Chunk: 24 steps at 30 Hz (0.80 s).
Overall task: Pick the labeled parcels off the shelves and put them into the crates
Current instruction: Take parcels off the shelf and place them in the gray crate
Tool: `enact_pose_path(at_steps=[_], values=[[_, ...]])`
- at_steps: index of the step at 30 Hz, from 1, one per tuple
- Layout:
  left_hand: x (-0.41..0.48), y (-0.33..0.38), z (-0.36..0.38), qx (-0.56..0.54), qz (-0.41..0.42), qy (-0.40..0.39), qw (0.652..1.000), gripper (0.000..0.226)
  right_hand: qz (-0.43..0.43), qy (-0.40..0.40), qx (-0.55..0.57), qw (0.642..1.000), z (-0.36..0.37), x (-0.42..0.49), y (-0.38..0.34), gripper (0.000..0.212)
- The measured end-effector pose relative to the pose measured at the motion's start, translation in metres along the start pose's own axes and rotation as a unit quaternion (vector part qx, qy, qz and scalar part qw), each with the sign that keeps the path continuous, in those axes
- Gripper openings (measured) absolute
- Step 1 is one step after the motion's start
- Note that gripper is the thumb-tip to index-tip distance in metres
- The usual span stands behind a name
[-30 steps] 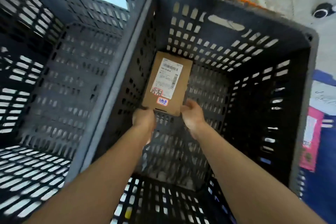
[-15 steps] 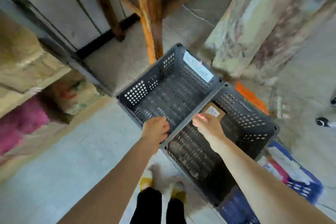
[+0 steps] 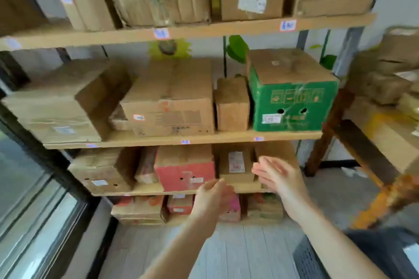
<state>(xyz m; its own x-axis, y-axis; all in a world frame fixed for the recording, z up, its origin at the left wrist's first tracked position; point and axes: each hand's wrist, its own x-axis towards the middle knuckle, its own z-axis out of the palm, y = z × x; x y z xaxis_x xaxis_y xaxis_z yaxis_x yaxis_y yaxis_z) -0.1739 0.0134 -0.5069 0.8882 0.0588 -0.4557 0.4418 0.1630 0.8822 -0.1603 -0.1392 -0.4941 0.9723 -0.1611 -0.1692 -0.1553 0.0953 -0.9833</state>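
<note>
Left hand (image 3: 212, 197): empty, fingers loosely bent, raised at the shelf (image 3: 145, 189) edge.
Labelled parcel (image 3: 235, 164): upright on that shelf, label facing out, readable for picking.
Right hand (image 3: 277, 173): empty, fingers spread, just beside the parcel, probably reaching.
Crate (image 3: 315, 260): on the floor, lower right.

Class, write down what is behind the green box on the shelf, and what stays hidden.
Behind the green box, green plant leaves rise against a pale wall. The box covers their lower stems and whatever they grow from.
</note>
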Motion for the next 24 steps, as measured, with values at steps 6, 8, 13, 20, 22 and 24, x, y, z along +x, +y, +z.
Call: enact_pose_path(at_steps=[6,8,13,20,22,24], values=[[-0.008,0.122,-0.148,-0.053,0.105,0.055,0.992,0.013,-0.131,-0.098,-0.08,0.983,0.15,-0.002,-0.088,0.01],[-0.007,0.159,-0.177,-0.06,0.136,0.064,0.987,0.017,-0.179,-0.108,-0.089,0.974,0.184,-0.002,-0.119,0.008],[0.005,0.245,-0.224,-0.074,0.225,0.069,0.969,0.019,-0.294,-0.13,-0.144,0.936,0.256,0.013,-0.189,0.005],[0.046,0.342,-0.265,-0.045,0.322,0.096,0.941,0.019,-0.51,-0.044,-0.268,0.816,0.343,0.052,-0.292,0.02],[0.058,0.365,-0.271,-0.033,0.327,0.104,0.938,0.014,-0.541,-0.014,-0.319,0.778,0.372,0.067,-0.322,0.026],[0.073,0.384,-0.276,-0.026,0.336,0.105,0.936,0.013,-0.526,0.021,-0.427,0.735,0.402,0.083,-0.346,0.039]])
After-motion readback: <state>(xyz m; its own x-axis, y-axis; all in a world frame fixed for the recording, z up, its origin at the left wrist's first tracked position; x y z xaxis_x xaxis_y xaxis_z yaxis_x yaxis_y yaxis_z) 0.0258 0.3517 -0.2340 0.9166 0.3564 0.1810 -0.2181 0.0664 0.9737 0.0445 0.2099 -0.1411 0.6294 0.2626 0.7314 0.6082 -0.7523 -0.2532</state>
